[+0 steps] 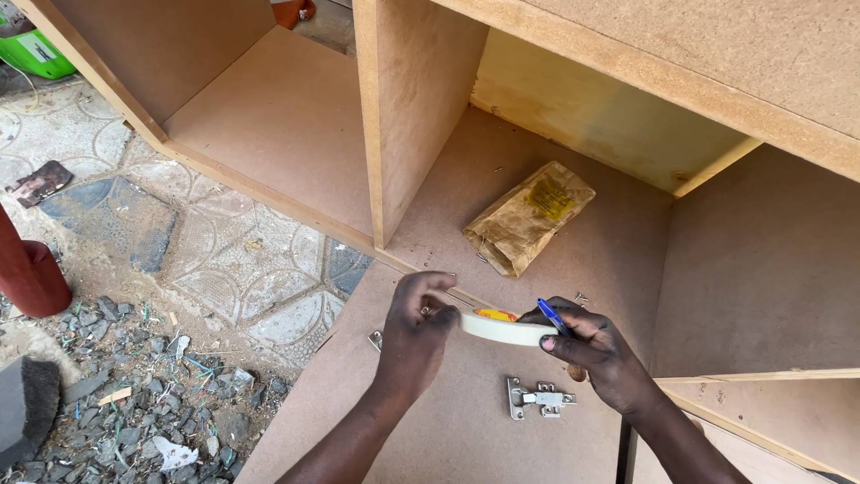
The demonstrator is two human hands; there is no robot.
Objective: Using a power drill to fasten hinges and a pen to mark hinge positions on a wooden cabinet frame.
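Cream tape: a flat roll of masking tape (pixel 506 328) sits edge-on between both hands, raised just above the board, with a yellow-orange patch showing at its core.
Left hand (pixel 419 333): fingers curl over the roll's left end, thumb tucked under, clamped on the tape's rim.
Right hand (pixel 598 351): pinched shut on a blue pen (pixel 553 316), fingertips also pressing against the roll's right end; the pen's tip slants up and left over the tape.
Tape versus grip: the roll bridges the gap from one hand to the other, touching both, its near face turned toward the camera.
Hinge: a metal cabinet hinge (pixel 538 398) lies flat on the board just below the right hand, not touched.
Second fitting: a small metal piece (pixel 375 340) peeks out beside the left wrist; too hidden to tell more.
Paper bag: a crumpled brown bag (pixel 527 217) with a yellow label rests farther back on the same board, well apart from the hands.
Cabinet: a fibreboard carcass (pixel 421 99) lies on its back, an upright divider splitting two open compartments; the hands work over the right-hand one.
Screws: a few tiny ones (pixel 582 298) scatter near the right hand.
Ground: patterned paving (pixel 224 260) and grey rubble (pixel 134 394) to the left, a red post (pixel 31 273) at the edge.
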